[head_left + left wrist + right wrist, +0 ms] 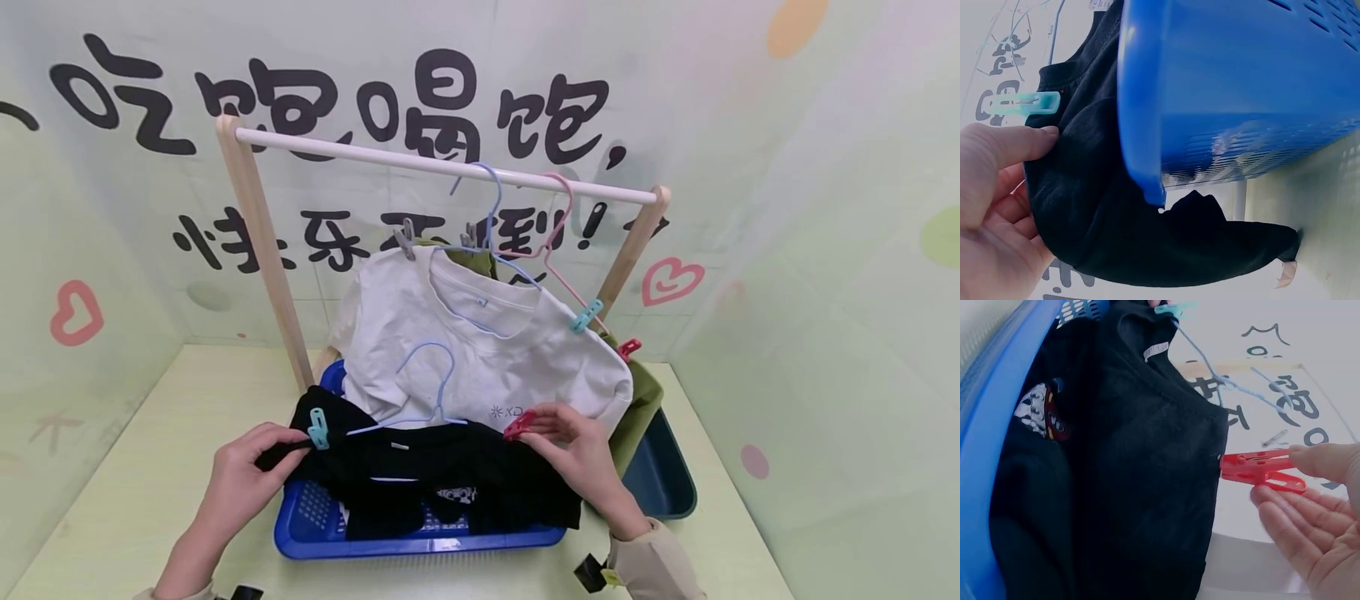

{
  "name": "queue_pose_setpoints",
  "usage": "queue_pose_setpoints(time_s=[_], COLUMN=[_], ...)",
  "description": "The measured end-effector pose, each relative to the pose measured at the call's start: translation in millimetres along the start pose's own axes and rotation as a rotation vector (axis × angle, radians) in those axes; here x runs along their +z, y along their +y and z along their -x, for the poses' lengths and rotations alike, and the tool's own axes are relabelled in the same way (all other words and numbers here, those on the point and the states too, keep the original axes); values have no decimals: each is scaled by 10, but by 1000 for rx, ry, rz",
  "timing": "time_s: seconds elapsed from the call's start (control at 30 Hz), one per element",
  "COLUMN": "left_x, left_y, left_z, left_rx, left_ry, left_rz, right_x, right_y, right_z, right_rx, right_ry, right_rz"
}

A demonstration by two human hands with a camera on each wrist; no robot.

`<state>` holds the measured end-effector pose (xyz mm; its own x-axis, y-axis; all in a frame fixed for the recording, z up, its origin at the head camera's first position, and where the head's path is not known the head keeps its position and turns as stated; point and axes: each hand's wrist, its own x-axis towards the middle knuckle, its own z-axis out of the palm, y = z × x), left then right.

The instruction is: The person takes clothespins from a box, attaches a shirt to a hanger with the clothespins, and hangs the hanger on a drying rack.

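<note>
A black shirt (450, 454) on a blue wire hanger (439, 392) lies over a blue basket (420, 546). My left hand (251, 471) pinches the shirt's cloth at one shoulder, just beside a teal clothespin (1025, 103) clipped there. At the opposite shoulder, my right hand (570, 442) holds a red clothespin (1263, 469) between thumb and fingers. The pin's nose meets the shirt's edge in the right wrist view. Near the collar a pale label (1155, 351) shows, and a printed figure (1041, 412) appears on the dark cloth.
Behind, a rack with a white rod (337, 150) carries a white shirt (480, 350) on a blue hanger and a green garment (641, 400) by a pink hanger (555, 225). Grey pins (405, 237) and another teal pin (587, 315) grip the white shirt. A dark green basin (667, 475) stands right.
</note>
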<state>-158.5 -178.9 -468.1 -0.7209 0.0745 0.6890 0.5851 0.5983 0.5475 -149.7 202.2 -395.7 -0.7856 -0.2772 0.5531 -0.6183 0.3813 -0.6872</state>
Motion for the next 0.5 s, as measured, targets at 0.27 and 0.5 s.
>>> queue_pose_setpoints(time_s=[0.27, 0.5], left_x=[-8, -15], left_y=[-12, -39], left_z=[10, 44], left_rx=[19, 12], left_ry=[-14, -35], left_rz=[-18, -45], right_x=[37, 153], right_y=[34, 323], right_z=[-34, 1], right_rx=[-75, -20], right_ry=[-8, -42], right_rz=[23, 32])
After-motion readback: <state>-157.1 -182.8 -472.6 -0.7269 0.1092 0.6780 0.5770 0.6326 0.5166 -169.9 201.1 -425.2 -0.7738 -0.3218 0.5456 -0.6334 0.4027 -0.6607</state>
